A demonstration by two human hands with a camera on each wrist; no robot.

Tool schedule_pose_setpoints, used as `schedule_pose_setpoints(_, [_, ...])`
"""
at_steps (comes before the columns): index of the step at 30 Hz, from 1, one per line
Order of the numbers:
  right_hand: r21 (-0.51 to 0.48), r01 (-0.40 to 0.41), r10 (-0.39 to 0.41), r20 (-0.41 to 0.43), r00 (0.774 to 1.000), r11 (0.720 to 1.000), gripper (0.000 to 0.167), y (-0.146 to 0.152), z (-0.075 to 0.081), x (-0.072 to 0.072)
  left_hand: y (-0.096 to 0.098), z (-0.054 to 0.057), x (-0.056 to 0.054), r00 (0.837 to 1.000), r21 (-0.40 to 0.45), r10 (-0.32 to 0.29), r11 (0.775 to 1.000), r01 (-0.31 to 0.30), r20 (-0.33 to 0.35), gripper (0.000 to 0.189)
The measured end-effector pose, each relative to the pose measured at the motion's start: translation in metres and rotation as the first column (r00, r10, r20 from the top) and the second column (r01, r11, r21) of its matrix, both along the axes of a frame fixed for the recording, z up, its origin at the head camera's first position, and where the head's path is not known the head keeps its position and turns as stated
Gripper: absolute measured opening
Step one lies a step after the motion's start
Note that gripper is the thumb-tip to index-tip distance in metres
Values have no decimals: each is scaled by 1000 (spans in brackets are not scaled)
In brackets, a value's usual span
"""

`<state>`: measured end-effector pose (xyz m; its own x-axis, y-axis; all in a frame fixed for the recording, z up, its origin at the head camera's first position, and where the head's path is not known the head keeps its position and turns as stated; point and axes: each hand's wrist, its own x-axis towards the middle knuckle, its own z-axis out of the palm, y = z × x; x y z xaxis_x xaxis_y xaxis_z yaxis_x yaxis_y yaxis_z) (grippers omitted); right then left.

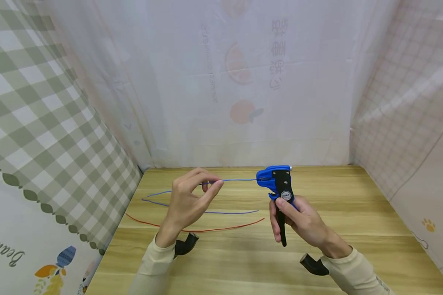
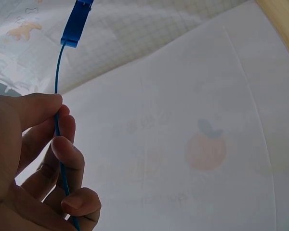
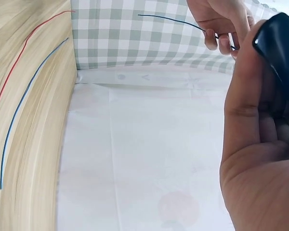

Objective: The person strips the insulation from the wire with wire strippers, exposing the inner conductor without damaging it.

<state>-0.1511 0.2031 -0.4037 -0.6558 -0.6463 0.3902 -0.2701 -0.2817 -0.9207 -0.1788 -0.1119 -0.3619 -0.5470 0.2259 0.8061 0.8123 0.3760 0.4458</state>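
My left hand (image 1: 192, 198) pinches a thin blue wire (image 1: 240, 180) between thumb and forefinger, above the table. The rest of that wire runs back across the palm and out past the fingers, as the left wrist view shows. A blue and black wire stripper (image 1: 275, 178) stands upright in my right hand (image 1: 306, 221), its handles gripped with the fingers wrapped round them and the thumb lying on the front. The wire's far end meets the stripper's blue nose at the jaw slot. In the right wrist view only a dark handle end (image 3: 279, 43) of the stripper shows.
A second blue wire (image 1: 229, 213) lies on the wooden table (image 1: 243, 262), and a red wire (image 1: 214, 230) curves nearer to me. Printed cloth hangs behind the table (image 1: 299, 135) and on both sides. Black curved pieces (image 1: 186, 244) sit at both wrists.
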Motion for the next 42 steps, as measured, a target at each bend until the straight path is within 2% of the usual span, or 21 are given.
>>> schedule_pose_setpoints(4, [1, 1, -1, 3, 1000, 1000, 37, -1, -1, 1, 0, -1, 2, 1000, 1, -1, 1000, 1, -4, 4])
schedule_pose_setpoints(11, [3, 47, -47, 1, 999, 999, 39, -2, -2, 4, 3, -1, 2, 1000, 1, -9, 1000, 9, -19, 6])
schedule_pose_setpoints(21, [-83, 34, -33, 10, 999, 996, 38, -7, -4, 3, 6, -3, -1, 1000, 2, 1, 1000, -1, -23, 8])
schedule_pose_setpoints(35, [-87, 61, -60, 19, 998, 994, 40, -10, -9, 5, 8, -7, -2, 1000, 0, 25, 1000, -25, -18, 8])
schedule_pose_setpoints(42, [-103, 70, -68, 25, 997, 992, 38, -9, -8, 3, 12, -6, -4, 999, -14, 36, 999, -36, -39, 6])
